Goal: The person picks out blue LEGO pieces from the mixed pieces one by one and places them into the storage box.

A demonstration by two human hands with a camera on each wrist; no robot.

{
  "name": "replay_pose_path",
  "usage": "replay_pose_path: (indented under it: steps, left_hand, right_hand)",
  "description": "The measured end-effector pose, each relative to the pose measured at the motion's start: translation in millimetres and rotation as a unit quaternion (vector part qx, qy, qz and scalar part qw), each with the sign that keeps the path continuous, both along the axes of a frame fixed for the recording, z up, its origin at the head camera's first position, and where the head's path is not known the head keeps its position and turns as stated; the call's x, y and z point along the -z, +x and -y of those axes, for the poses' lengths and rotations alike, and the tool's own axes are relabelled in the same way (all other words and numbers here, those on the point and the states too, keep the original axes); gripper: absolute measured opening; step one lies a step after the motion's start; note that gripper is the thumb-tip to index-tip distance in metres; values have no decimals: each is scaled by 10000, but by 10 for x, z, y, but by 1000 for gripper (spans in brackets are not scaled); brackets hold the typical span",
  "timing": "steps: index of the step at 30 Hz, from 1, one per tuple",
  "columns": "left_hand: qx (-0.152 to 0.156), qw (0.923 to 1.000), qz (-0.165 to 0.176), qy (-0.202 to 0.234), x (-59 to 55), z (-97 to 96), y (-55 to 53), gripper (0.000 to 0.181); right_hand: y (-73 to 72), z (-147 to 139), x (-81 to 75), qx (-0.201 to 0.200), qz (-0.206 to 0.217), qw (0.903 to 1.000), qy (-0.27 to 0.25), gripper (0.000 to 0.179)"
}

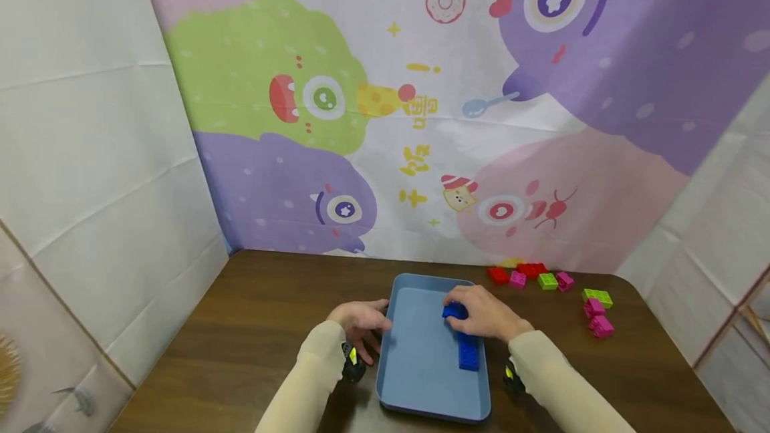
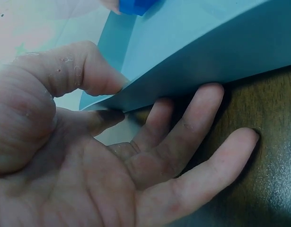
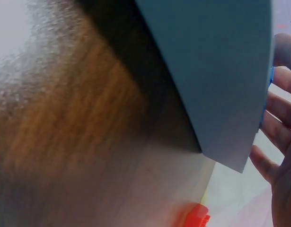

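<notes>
A blue-grey tray lies on the wooden table, long side running away from me. At its left edge my left hand pinches the wall between thumb and index finger; the left wrist view shows the thumb at the rim and the other fingers spread beneath. Over the tray's far right part, my right hand holds a blue toy brick in its fingertips. Another blue brick lies along the tray's right wall, partly covered by that hand. In the right wrist view, the tray wall hides most of the bricks.
Right of the tray, loose toy bricks lie toward the back: red bricks, green bricks and pink bricks. A cloth backdrop with cartoon monsters hangs behind the table. Pale cloth hangs on both sides.
</notes>
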State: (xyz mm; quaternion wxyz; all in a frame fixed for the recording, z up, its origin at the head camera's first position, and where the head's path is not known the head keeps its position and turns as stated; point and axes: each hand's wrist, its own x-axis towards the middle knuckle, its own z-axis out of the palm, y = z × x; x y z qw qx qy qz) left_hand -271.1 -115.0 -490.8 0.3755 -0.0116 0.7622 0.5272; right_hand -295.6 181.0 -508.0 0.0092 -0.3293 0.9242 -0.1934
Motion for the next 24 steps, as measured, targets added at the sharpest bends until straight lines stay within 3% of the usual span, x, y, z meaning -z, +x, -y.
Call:
replay_pose_path:
  steps: [9, 24]
  left_hand:
    - [47, 9999, -94, -60, -80, -25, 69, 84]
    - [26, 10000, -81, -37, 4, -27, 21, 84]
  right_hand:
    - [32, 6, 89, -36, 95, 9999, 118, 33]
    - [61, 35, 190, -285, -407, 9979, 425, 26]
